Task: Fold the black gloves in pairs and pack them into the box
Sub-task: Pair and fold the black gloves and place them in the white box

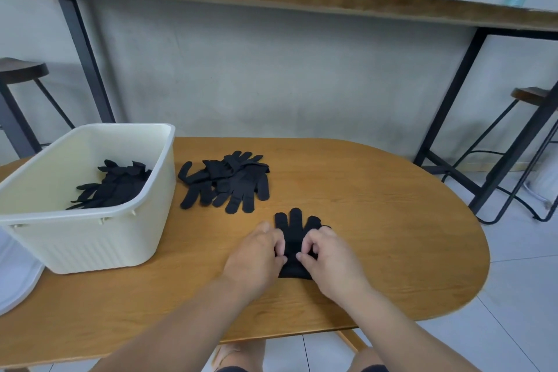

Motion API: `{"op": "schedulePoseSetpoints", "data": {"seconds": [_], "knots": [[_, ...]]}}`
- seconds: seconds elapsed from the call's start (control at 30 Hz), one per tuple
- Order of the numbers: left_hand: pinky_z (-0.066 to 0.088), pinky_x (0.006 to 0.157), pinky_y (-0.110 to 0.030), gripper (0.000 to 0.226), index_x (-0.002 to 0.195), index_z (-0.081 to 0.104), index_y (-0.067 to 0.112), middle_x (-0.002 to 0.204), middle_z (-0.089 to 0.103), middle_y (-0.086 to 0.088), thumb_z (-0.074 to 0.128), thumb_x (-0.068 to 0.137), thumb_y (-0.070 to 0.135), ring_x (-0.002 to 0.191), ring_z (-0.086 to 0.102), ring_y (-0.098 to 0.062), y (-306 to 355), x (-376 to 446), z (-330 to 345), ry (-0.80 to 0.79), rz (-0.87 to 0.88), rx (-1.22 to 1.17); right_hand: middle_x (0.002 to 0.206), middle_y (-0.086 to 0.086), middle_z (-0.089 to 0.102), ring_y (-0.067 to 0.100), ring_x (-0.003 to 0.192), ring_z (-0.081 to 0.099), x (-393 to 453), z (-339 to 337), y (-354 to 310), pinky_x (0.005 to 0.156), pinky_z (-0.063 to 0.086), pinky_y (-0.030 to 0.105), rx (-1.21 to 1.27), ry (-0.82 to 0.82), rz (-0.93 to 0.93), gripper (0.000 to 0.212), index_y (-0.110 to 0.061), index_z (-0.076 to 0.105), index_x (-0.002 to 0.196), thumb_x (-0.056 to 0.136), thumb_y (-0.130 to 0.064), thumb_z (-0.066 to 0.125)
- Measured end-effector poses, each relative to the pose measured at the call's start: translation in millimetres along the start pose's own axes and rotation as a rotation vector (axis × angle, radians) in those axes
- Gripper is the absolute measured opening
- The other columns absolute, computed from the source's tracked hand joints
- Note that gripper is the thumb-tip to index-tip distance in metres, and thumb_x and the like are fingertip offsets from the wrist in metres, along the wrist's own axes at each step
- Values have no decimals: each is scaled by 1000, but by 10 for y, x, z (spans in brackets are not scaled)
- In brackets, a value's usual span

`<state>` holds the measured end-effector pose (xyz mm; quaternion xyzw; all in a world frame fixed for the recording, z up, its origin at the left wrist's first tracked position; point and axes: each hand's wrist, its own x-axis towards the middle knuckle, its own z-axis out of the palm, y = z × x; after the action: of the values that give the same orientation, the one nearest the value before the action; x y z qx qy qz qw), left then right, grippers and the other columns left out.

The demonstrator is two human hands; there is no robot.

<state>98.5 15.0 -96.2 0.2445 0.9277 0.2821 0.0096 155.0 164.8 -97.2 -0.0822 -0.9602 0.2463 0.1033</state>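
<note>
Near the table's (392,266) front edge, left hand (256,257) and right hand (332,263) pinch a flat glove pair (294,238) with curled fingers, apparently mid-fold, the box (90,238) at the left edge likely next.

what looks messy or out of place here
Nothing is damaged or spilled. The loose gloves lie in a jumbled heap beside the box, and the gloves in the box look tossed in, not stacked.

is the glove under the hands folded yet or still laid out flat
Not folded yet: the glove lies flat on the table, fingers spread toward the wall, while left hand and right hand pinch its middle.
</note>
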Motion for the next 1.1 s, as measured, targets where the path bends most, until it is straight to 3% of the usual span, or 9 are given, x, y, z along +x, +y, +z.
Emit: {"op": "schedulePoseSetpoints", "data": {"seconds": [0.13, 0.3, 0.4, 0.47, 0.57, 0.67, 0.87, 1.03, 1.1], "knots": [[46, 84, -24, 19, 106, 64, 25, 109, 50, 11, 47, 100, 20, 94, 52, -7, -44, -57, 21, -42, 244, 74, 103, -15, 52, 10, 83, 58, -84, -1, 77, 72, 52, 29, -81, -26, -216, 25, -30, 66, 113, 102, -33, 43], [43, 91, -19, 31, 122, 57, 31, 121, 45, 23, 51, 95, 43, 106, 47, 1, -161, -168, 1, -61, 312, 63, 117, -23, 45, 5, 89, 55, -199, -90, 158, 72, 45, 19, -117, -117, -300, 44, -33, 54, 133, 93, -51, 49], [46, 91, -23, 25, 115, 56, 33, 114, 53, 21, 54, 90, 37, 105, 49, 0, -153, -180, -30, -63, 296, 86, 116, -21, 50, 8, 94, 58, -196, -101, 126, 77, 50, 23, -132, -95, -283, 38, -32, 58, 128, 92, -41, 50], [50, 82, -26, 19, 107, 59, 35, 100, 59, 17, 52, 90, 35, 92, 53, -2, -99, -179, -68, -38, 261, 86, 108, -18, 56, 6, 90, 58, -169, -108, 90, 73, 49, 21, -108, -94, -240, 31, -32, 65, 117, 89, -37, 51], [50, 66, -25, 16, 107, 59, 35, 85, 63, 12, 51, 93, 34, 74, 58, -7, -54, -150, -117, -66, 120, -20, 85, -12, 64, 2, 67, 55, -82, -138, 53, 60, 43, 18, 223, -176, -45, 14, -33, 72, 93, 86, -27, 61], [52, 72, -26, 18, 111, 62, 31, 90, 66, 10, 52, 96, 33, 80, 61, -7, -43, -65, -131, -99, -41, -170, 78, -7, 68, 7, 69, 59, 55, -157, 71, 66, 47, 24, 431, -200, 126, 7, -33, 71, 88, 88, -27, 67], [47, 80, -23, 18, 110, 65, 29, 100, 53, 9, 62, 92, 29, 89, 54, -9, -41, 123, -101, -115, -143, -144, 73, -8, 56, 7, 64, 52, 194, -85, 68, 59, 40, 20, 412, -162, 278, 12, -24, 66, 90, 85, -31, 74], [46, 82, -24, 9, 101, 61, 25, 105, 48, 11, 57, 94, 20, 93, 52, -8, -37, 105, -72, -24, 68, 9, 94, -15, 48, 5, 77, 54, 135, -64, 15, 64, 44, 20, 40, -36, -10, 4, -31, 65, 90, 91, -28, 63], [43, 87, -22, 18, 106, 65, 22, 110, 53, 10, 49, 98, 22, 102, 51, -9, -58, 59, -55, 3, 205, 94, 104, -20, 51, 5, 87, 56, 87, -38, 35, 74, 48, 20, -49, -52, -184, 19, -31, 69, 104, 96, -27, 52]]}}
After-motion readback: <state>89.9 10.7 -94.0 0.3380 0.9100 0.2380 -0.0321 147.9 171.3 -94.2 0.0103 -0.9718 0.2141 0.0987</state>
